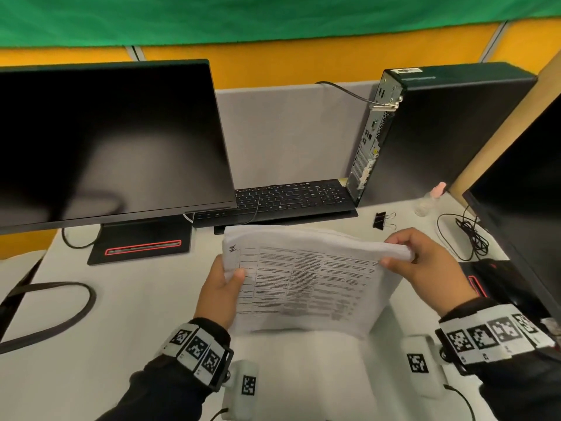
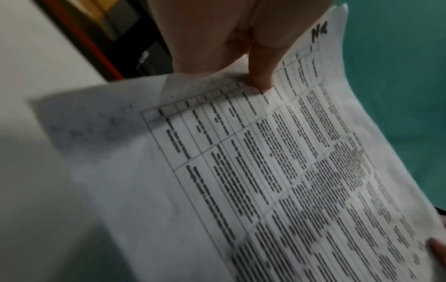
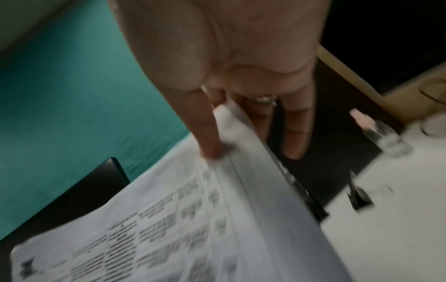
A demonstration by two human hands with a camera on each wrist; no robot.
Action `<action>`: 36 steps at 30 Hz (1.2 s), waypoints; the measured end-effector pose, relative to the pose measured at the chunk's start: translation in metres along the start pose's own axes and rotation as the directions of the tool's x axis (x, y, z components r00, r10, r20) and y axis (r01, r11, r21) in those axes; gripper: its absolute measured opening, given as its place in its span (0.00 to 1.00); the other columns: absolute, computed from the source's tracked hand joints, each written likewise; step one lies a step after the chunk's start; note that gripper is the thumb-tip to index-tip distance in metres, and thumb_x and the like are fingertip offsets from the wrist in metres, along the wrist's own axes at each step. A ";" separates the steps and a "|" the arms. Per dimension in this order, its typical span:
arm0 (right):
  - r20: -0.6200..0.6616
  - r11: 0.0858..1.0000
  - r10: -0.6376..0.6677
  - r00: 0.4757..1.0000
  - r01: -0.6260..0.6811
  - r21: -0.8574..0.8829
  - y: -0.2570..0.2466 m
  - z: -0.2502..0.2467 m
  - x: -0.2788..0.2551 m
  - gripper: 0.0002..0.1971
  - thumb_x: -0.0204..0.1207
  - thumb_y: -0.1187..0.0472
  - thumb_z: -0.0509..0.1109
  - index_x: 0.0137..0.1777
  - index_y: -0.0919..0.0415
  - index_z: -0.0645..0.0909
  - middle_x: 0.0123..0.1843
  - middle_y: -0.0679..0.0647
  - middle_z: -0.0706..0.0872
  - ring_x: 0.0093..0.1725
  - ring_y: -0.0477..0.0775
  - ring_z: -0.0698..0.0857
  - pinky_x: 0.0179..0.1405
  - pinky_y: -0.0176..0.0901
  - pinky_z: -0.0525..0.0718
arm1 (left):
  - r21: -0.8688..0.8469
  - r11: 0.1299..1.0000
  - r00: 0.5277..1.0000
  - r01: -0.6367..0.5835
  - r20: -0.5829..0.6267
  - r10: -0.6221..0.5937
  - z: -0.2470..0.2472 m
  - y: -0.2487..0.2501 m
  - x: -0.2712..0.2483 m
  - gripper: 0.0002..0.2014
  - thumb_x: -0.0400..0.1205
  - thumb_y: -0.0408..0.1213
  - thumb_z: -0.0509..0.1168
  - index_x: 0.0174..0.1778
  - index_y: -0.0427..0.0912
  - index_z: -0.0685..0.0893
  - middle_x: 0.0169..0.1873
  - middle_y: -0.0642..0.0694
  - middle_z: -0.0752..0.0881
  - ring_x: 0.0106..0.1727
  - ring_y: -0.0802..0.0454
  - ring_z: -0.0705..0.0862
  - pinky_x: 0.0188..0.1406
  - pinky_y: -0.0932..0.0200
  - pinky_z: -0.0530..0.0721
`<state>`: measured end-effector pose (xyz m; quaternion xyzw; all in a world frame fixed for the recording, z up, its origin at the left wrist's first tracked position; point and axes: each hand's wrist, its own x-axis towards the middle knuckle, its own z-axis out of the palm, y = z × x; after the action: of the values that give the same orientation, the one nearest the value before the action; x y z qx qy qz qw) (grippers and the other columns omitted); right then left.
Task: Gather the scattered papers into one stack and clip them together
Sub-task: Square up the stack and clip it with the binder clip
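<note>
The papers are held up off the bench, tilted toward the person, gathered as one stack with printed tables on the top sheet. The left hand pinches the stack's left edge, thumb on the front; its fingers lie behind the sheets and are hidden in the head view. The left wrist view shows the thumb pressing the top sheet near a handwritten mark, and the print there is too blurred to read. The right hand grips the stack's upper right corner, thumb in front and fingers curled behind. In the right wrist view a ring shows on one finger, and that whole picture is smeared. How many sheets are in the stack cannot be told; the lower edge hides the bench beneath it. A black binder clip lies on the bench just beyond the right hand, apart from the papers. A small clear bottle stands further right, soft in focus. A keyboard sits behind the stack, partly covered by a dark monitor. A second screen at the right is cut off by the frame.
</note>
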<state>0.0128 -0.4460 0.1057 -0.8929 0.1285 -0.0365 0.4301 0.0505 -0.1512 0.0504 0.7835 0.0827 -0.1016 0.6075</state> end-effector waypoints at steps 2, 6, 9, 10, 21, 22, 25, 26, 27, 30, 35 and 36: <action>0.121 0.988 0.032 0.992 -0.014 -0.152 -0.009 -0.011 0.000 0.11 0.72 0.63 0.73 0.48 0.46 0.78 0.45 0.43 0.84 0.43 0.38 0.79 0.35 0.29 0.71 | 0.067 0.995 0.997 -0.074 0.034 0.072 -0.005 0.017 -0.002 0.13 0.84 0.35 0.56 0.49 0.63 0.74 0.49 0.52 0.87 0.49 0.55 0.87 0.45 0.56 0.87; 0.336 0.931 0.068 0.939 0.061 -0.361 -0.027 -0.012 -0.005 0.14 0.74 0.57 0.70 0.58 0.42 0.77 0.50 0.46 0.84 0.51 0.46 0.83 0.47 0.36 0.77 | 0.205 0.959 0.974 -0.194 0.160 0.163 -0.008 0.051 -0.007 0.12 0.85 0.34 0.55 0.52 0.59 0.74 0.43 0.53 0.88 0.42 0.64 0.87 0.33 0.71 0.80; 0.447 0.970 -0.005 0.895 0.112 -0.214 -0.037 0.007 -0.013 0.11 0.79 0.55 0.65 0.60 0.44 0.76 0.51 0.45 0.87 0.52 0.46 0.85 0.55 0.44 0.83 | 0.309 0.916 0.946 -0.257 0.276 0.172 0.000 0.068 -0.013 0.09 0.85 0.35 0.55 0.55 0.54 0.74 0.44 0.51 0.87 0.44 0.59 0.87 0.38 0.65 0.83; 0.460 0.983 -0.024 0.888 0.105 -0.152 -0.040 0.014 -0.016 0.10 0.80 0.55 0.62 0.61 0.46 0.75 0.51 0.45 0.87 0.51 0.46 0.86 0.54 0.44 0.83 | 0.352 0.894 0.936 -0.278 0.309 0.169 0.004 0.071 -0.015 0.08 0.85 0.37 0.54 0.56 0.53 0.74 0.45 0.50 0.86 0.45 0.56 0.87 0.40 0.60 0.85; 0.298 0.970 0.066 0.952 -0.132 0.206 0.011 0.026 -0.011 0.12 0.82 0.62 0.59 0.53 0.45 0.80 0.54 0.51 0.89 0.57 0.53 0.86 0.64 0.59 0.80 | 0.575 0.782 0.971 -0.239 0.137 0.197 0.021 0.046 -0.008 0.06 0.81 0.48 0.61 0.52 0.58 0.75 0.47 0.58 0.84 0.53 0.53 0.83 0.64 0.42 0.78; 0.290 0.957 0.080 0.954 -0.155 0.245 0.017 0.024 -0.009 0.12 0.82 0.63 0.59 0.51 0.44 0.81 0.54 0.51 0.90 0.57 0.54 0.86 0.65 0.61 0.79 | 0.559 0.801 0.974 -0.214 0.060 0.218 0.017 0.039 -0.005 0.09 0.79 0.48 0.63 0.54 0.57 0.76 0.50 0.57 0.83 0.55 0.53 0.81 0.65 0.42 0.77; 0.293 0.873 0.134 0.947 -0.253 0.418 0.028 0.020 -0.004 0.13 0.82 0.64 0.60 0.53 0.48 0.83 0.53 0.54 0.91 0.57 0.58 0.88 0.63 0.64 0.80 | 0.372 0.923 0.992 -0.099 -0.036 0.121 0.011 0.027 0.000 0.20 0.78 0.46 0.67 0.65 0.51 0.74 0.59 0.55 0.80 0.63 0.53 0.78 0.67 0.50 0.74; 0.314 0.823 0.156 0.937 -0.299 0.484 0.031 0.020 -0.002 0.12 0.82 0.64 0.59 0.55 0.50 0.83 0.54 0.56 0.91 0.57 0.61 0.88 0.62 0.63 0.81 | 0.250 0.968 1.000 -0.025 0.010 0.023 0.013 0.025 0.000 0.21 0.78 0.46 0.67 0.67 0.50 0.74 0.61 0.54 0.81 0.64 0.53 0.79 0.68 0.51 0.74; 0.337 0.779 0.161 0.928 -0.328 0.533 0.034 0.020 0.000 0.12 0.82 0.64 0.59 0.56 0.53 0.83 0.53 0.57 0.91 0.57 0.63 0.88 0.60 0.63 0.82 | 0.098 0.994 0.995 0.053 0.078 -0.061 0.016 0.021 0.001 0.21 0.79 0.45 0.67 0.68 0.50 0.74 0.62 0.53 0.83 0.64 0.52 0.81 0.68 0.49 0.75; 0.365 0.731 0.183 0.913 -0.375 0.570 0.040 0.023 0.005 0.12 0.82 0.65 0.58 0.56 0.54 0.83 0.53 0.58 0.91 0.55 0.63 0.88 0.58 0.62 0.83 | -0.244 0.947 0.970 0.208 0.175 -0.168 0.028 0.013 0.005 0.19 0.78 0.41 0.67 0.66 0.48 0.76 0.59 0.46 0.87 0.60 0.46 0.86 0.64 0.46 0.80; 0.392 0.726 0.200 0.898 -0.405 0.555 0.058 0.027 0.015 0.13 0.82 0.66 0.59 0.60 0.57 0.81 0.57 0.61 0.89 0.58 0.64 0.87 0.61 0.64 0.81 | -0.157 0.960 0.956 0.231 0.222 -0.193 0.047 0.008 0.014 0.10 0.79 0.41 0.65 0.56 0.47 0.85 0.51 0.48 0.92 0.56 0.46 0.88 0.61 0.49 0.81; 0.392 0.725 0.207 0.896 -0.410 0.553 0.060 0.027 0.017 0.13 0.82 0.66 0.59 0.61 0.58 0.81 0.57 0.61 0.89 0.57 0.63 0.88 0.61 0.63 0.82 | -0.143 0.963 0.954 0.229 0.232 -0.193 0.050 0.006 0.017 0.08 0.80 0.41 0.65 0.53 0.50 0.86 0.49 0.49 0.92 0.56 0.47 0.88 0.62 0.49 0.81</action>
<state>0.0222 -0.4661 0.0410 -0.6600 0.1901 0.1333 0.7145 0.0652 -0.2012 0.0396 0.7003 0.1082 -0.2431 0.6625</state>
